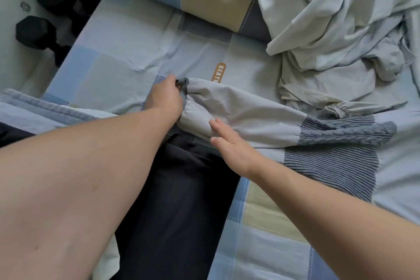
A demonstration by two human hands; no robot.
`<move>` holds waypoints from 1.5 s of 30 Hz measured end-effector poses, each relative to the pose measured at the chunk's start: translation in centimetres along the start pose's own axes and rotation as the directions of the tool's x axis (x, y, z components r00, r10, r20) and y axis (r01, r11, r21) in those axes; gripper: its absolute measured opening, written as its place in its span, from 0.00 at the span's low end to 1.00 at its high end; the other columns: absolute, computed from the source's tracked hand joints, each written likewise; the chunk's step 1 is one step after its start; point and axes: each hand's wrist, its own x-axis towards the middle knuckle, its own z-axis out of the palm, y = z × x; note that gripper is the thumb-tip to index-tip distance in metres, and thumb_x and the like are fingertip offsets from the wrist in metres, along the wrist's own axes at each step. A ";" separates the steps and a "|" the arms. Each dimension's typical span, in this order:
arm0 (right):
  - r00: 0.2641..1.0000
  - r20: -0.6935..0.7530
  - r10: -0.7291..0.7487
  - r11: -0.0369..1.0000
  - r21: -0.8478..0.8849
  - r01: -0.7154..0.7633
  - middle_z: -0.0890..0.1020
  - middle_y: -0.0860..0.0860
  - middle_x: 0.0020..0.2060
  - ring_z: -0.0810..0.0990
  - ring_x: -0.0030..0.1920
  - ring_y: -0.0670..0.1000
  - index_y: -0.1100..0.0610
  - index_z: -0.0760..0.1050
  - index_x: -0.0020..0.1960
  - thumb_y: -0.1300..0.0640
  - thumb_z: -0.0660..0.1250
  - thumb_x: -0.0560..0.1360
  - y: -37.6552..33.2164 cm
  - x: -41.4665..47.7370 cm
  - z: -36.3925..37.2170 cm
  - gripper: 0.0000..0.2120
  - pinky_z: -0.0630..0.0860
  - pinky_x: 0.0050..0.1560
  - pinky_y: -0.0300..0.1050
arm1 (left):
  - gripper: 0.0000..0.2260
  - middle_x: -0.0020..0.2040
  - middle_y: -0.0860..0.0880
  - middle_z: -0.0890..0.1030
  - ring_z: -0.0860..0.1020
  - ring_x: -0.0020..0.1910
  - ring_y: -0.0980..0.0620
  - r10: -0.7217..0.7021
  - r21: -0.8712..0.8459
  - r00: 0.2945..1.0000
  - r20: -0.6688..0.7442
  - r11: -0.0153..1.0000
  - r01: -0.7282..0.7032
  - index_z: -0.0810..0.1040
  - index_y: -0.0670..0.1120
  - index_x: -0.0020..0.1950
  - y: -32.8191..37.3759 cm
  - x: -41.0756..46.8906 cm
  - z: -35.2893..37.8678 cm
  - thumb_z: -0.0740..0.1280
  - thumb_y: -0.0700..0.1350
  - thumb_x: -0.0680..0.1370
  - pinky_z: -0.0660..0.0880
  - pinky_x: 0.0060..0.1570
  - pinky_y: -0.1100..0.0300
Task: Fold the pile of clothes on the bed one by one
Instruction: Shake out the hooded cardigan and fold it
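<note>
Left hand pinches the dark cuff of a pale grey sleeve lying across the bed. Right hand lies flat on the sleeve, fingers straight. Blue ribbed knit body to the right. Pile behind, cut off at the frame edge. Left fingertips hidden.

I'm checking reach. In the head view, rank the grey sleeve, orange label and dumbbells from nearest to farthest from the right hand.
1. Grey sleeve, touched by the right hand.
2. Orange label, on the sheet beyond it.
3. Dumbbells, far upper left.
</note>
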 end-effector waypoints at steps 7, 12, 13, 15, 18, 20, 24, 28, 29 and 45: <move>0.828 -0.556 -0.073 0.997 -0.047 0.057 0.72 0.50 0.73 0.67 0.74 0.50 0.52 0.69 0.75 0.52 0.59 0.79 2.4 -1.9 -2.8 0.24 0.62 0.75 0.49 | 0.25 0.79 0.48 0.61 0.59 0.77 0.43 0.503 0.326 0.855 -0.122 0.834 -0.445 0.65 0.54 0.75 5.4 -3.5 2.1 0.65 0.52 0.79 0.58 0.71 0.46; 0.637 -0.747 0.192 0.893 -0.135 -0.429 0.46 0.52 0.82 0.46 0.81 0.56 0.47 0.51 0.81 0.51 0.61 0.78 8.0 -4.3 -8.0 0.34 0.47 0.76 0.63 | 0.24 0.83 0.50 0.52 0.52 0.81 0.45 0.637 0.257 0.682 0.359 0.635 -0.728 0.58 0.58 0.79 8.3 -7.2 7.5 0.55 0.59 0.83 0.53 0.76 0.45; 0.632 -0.733 0.252 0.888 -0.085 -0.452 0.46 0.52 0.82 0.46 0.81 0.56 0.47 0.50 0.82 0.51 0.61 0.79 8.8 -4.9 -9.0 0.35 0.47 0.76 0.64 | 0.25 0.83 0.51 0.49 0.50 0.81 0.46 0.548 0.261 0.724 0.419 0.691 -0.674 0.54 0.59 0.80 8.3 -7.7 8.6 0.52 0.60 0.83 0.51 0.76 0.43; 0.752 -0.627 0.204 0.954 -0.045 -0.296 0.54 0.51 0.81 0.52 0.80 0.53 0.48 0.53 0.81 0.51 0.62 0.80 10.2 -6.1 -10.7 0.33 0.53 0.78 0.57 | 0.26 0.83 0.53 0.43 0.45 0.82 0.47 0.313 0.325 0.850 0.423 0.824 -0.465 0.48 0.59 0.82 8.4 -8.5 10.1 0.49 0.60 0.84 0.47 0.76 0.39; 0.861 -0.501 -0.088 0.995 -0.089 0.050 0.75 0.44 0.69 0.72 0.69 0.44 0.48 0.68 0.75 0.55 0.64 0.80 11.7 -8.9 -13.2 0.24 0.67 0.70 0.41 | 0.28 0.83 0.48 0.45 0.45 0.81 0.41 0.137 0.381 0.961 0.241 0.897 -0.223 0.52 0.54 0.81 10.6 -10.3 11.1 0.58 0.50 0.82 0.44 0.76 0.38; 0.743 -0.651 -0.155 0.984 -0.166 0.061 0.80 0.46 0.63 0.77 0.63 0.48 0.51 0.74 0.70 0.55 0.64 0.78 13.5 -10.4 -16.1 0.20 0.72 0.66 0.48 | 0.27 0.81 0.44 0.58 0.55 0.79 0.39 0.365 0.275 0.928 0.077 0.887 -0.371 0.65 0.49 0.76 13.1 -11.5 11.6 0.63 0.43 0.76 0.51 0.76 0.41; 0.762 -0.647 0.040 0.867 -0.356 -0.348 0.73 0.49 0.69 0.68 0.70 0.56 0.43 0.69 0.73 0.55 0.62 0.76 17.6 -12.0 -23.6 0.26 0.64 0.68 0.57 | 0.19 0.66 0.48 0.78 0.73 0.67 0.42 0.725 0.018 0.683 0.090 0.684 -0.729 0.78 0.49 0.65 20.1 -13.5 13.8 0.60 0.52 0.77 0.67 0.66 0.49; 0.856 -0.477 0.199 0.754 -0.483 -0.444 0.81 0.49 0.57 0.74 0.65 0.56 0.42 0.77 0.58 0.54 0.62 0.74 19.7 -13.0 -27.0 0.14 0.53 0.71 0.58 | 0.18 0.68 0.48 0.76 0.72 0.66 0.42 0.605 0.201 0.724 0.330 0.705 -0.681 0.74 0.54 0.68 25.7 -14.3 15.6 0.59 0.60 0.82 0.67 0.64 0.47; 0.860 -0.486 0.155 0.731 -0.529 -0.431 0.81 0.49 0.55 0.75 0.63 0.57 0.43 0.75 0.54 0.55 0.63 0.74 19.9 -13.4 -27.1 0.11 0.54 0.70 0.57 | 0.19 0.67 0.48 0.76 0.73 0.66 0.42 0.573 0.233 0.742 0.348 0.714 -0.661 0.74 0.55 0.67 26.0 -14.2 15.7 0.61 0.63 0.81 0.67 0.64 0.46; 0.885 -0.394 -0.247 0.701 -0.704 -0.118 0.72 0.50 0.70 0.68 0.70 0.58 0.49 0.70 0.40 0.41 0.65 0.66 23.9 -16.3 -26.8 0.12 0.59 0.70 0.58 | 0.07 0.61 0.46 0.78 0.73 0.62 0.39 0.367 0.033 0.929 0.054 0.929 -0.369 0.72 0.52 0.53 26.4 -15.3 14.7 0.61 0.55 0.82 0.68 0.58 0.45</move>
